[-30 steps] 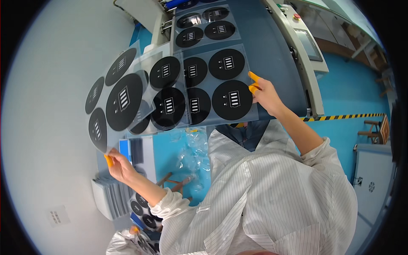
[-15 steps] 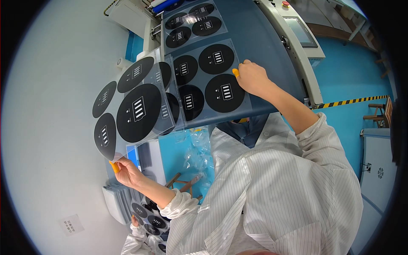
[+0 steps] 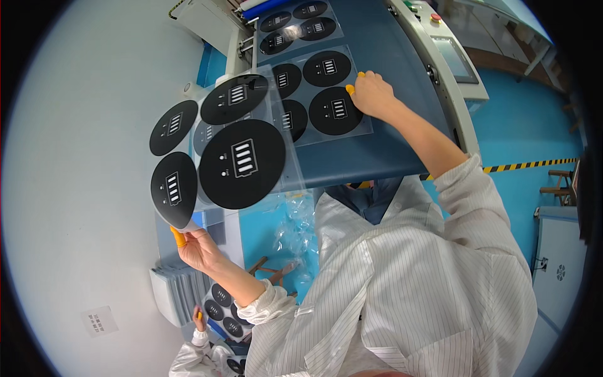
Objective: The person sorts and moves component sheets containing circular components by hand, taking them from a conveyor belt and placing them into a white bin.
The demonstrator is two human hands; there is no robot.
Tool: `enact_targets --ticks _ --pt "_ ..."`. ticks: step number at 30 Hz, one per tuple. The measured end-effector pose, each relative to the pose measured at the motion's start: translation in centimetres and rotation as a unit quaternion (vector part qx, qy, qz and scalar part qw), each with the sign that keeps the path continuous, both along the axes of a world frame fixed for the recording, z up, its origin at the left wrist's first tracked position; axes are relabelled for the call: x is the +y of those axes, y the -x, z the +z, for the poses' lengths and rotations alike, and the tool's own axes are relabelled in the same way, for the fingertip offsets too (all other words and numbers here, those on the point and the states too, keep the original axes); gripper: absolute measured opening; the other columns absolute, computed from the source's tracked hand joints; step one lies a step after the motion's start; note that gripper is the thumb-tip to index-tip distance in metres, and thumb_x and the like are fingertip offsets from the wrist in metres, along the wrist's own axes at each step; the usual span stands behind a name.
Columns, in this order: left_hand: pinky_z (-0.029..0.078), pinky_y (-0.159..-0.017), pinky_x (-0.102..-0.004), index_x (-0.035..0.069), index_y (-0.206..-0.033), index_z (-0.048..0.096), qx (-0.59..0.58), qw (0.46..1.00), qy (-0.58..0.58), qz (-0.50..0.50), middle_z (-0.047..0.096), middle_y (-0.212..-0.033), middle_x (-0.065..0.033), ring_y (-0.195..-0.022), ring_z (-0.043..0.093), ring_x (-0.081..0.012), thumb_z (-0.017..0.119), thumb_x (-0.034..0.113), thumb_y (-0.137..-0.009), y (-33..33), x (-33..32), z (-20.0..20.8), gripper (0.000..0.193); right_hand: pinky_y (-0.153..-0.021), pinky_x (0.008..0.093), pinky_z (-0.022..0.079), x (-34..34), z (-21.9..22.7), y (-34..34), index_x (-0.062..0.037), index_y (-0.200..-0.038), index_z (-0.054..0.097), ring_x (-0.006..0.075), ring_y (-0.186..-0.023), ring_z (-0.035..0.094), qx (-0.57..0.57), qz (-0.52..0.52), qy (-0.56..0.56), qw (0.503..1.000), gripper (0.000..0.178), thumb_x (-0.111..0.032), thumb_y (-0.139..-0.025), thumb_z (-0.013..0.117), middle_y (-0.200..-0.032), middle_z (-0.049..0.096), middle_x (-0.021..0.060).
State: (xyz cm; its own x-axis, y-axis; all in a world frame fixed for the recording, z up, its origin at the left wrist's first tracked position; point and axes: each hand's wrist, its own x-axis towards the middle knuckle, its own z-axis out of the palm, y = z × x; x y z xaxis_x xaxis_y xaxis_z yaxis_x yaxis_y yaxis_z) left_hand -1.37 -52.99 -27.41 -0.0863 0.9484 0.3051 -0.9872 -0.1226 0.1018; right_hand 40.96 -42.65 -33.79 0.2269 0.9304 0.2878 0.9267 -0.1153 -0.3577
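My left hand (image 3: 200, 250), with a yellow finger cot, pinches the lower left corner of a clear plastic sheet (image 3: 242, 164) printed with several black discs bearing white bar marks. This sheet hangs tilted and partly covers a similar sheet (image 3: 337, 112) lying on the dark blue conveyor belt (image 3: 389, 141). My right hand (image 3: 375, 97), with two yellow finger cots, is closed at the right edge of that lying sheet. The fingertips seem to grip the edge, though the exact contact is partly hidden. A third disc sheet (image 3: 317, 29) lies farther up the belt.
A machine frame with a touch screen (image 3: 455, 60) and a red button (image 3: 435, 18) borders the belt on the right. Below left are a stack of sheets (image 3: 179, 286) and a co-worker's hand (image 3: 199, 318). Crumpled clear plastic (image 3: 295, 229) lies beneath the belt's near edge.
The sheet in my left hand has swung right and covers more of the lying sheet. My right hand has shifted slightly up along the edge. The lying sheet appears slightly farther away.
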Motion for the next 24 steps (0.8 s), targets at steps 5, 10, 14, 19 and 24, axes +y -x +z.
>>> enact_targets --ticks 5,10,14,19,24 --pt "0.046 -0.090 -0.0399 -0.012 -0.108 0.046 -0.017 1.000 0.012 -0.007 0.052 -0.109 -0.0222 -0.102 0.052 -0.0290 0.042 -0.003 -0.086 0.0 -1.5 -1.7 0.024 -0.077 0.0357 0.047 -5.0 1.5 2.7 0.0031 -0.100 0.055 0.0289 -0.083 0.057 0.187 0.165 -0.115 0.962 0.028 -0.017 -0.083 0.045 -0.091 0.057 0.0177" --pt "0.045 -0.091 -0.0371 -0.008 -0.114 0.044 0.037 0.998 0.029 0.047 0.051 -0.113 -0.0190 -0.105 0.051 -0.0267 0.044 0.002 -0.087 -3.4 0.5 -0.5 0.029 -0.076 0.0300 0.047 -10.3 7.7 4.4 0.0006 -0.118 0.045 0.0169 -0.086 0.056 0.738 0.321 -0.003 0.593 0.033 -0.011 -0.090 0.034 -0.100 0.057 0.0110" --pt "0.049 -0.078 -0.0288 -0.001 -0.113 0.047 0.264 0.948 0.047 0.171 0.055 -0.103 -0.0097 -0.090 0.056 -0.0179 0.051 0.012 -0.086 -7.3 1.5 -0.1 0.030 -0.078 0.0278 0.045 -10.7 7.7 3.5 0.0030 -0.122 0.039 0.0155 -0.089 0.055 0.758 0.257 -0.080 0.594 0.036 -0.006 -0.088 0.033 -0.104 0.054 0.0106" --pt "0.051 -0.068 -0.0290 0.000 -0.109 0.048 0.418 0.893 0.047 0.161 0.055 -0.093 -0.0087 -0.077 0.057 -0.0177 0.047 0.013 -0.088 -10.1 1.6 0.8 0.024 -0.084 0.0261 0.045 -9.8 6.1 0.8 0.0062 -0.125 0.034 0.0174 -0.102 0.052 0.774 0.211 -0.132 0.582 0.040 -0.004 -0.086 0.038 -0.113 0.051 0.0146" --pt "0.044 -0.067 -0.0249 -0.002 -0.104 0.051 0.562 0.797 0.008 0.220 0.055 -0.084 -0.0061 -0.074 0.054 -0.0137 0.048 0.017 -0.088 -7.2 3.8 -0.5 0.025 -0.097 0.0308 0.035 -9.8 4.1 -3.2 0.0058 -0.126 0.032 0.0206 -0.116 0.043 0.779 0.212 -0.147 0.571 0.041 -0.005 -0.087 0.039 -0.128 0.040 0.0142"
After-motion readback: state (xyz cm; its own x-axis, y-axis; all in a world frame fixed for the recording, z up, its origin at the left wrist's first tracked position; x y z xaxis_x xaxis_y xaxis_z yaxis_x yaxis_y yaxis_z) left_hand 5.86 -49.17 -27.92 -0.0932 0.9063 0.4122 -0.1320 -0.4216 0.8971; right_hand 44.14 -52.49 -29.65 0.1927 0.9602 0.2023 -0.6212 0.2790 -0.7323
